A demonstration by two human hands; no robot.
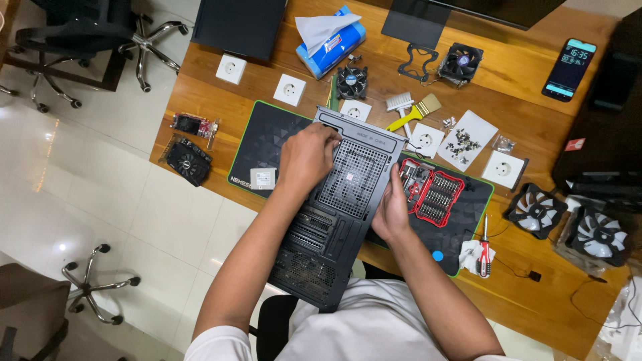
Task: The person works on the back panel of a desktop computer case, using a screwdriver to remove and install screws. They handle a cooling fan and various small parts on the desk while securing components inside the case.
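A black computer case [334, 214] lies on its side across the black desk mat [267, 144], its perforated rear panel facing up. My left hand [306, 157] rests on the case's upper left part, fingers curled down onto the panel near the mesh. My right hand [391, 210] grips the case's right edge, thumb on top. A red-lined screwdriver bit set [433, 194] lies open just right of that hand.
On the wooden desk [521, 281] lie several white wall sockets [289, 89], a tissue pack [331, 40], cooler fans [352, 81], brushes [414, 110], a paper with screws [468, 140], a phone [569, 68], two case fans [535, 210], a red screwdriver [484, 251], two graphics cards [188, 159]. Office chairs [87, 33] stand at left.
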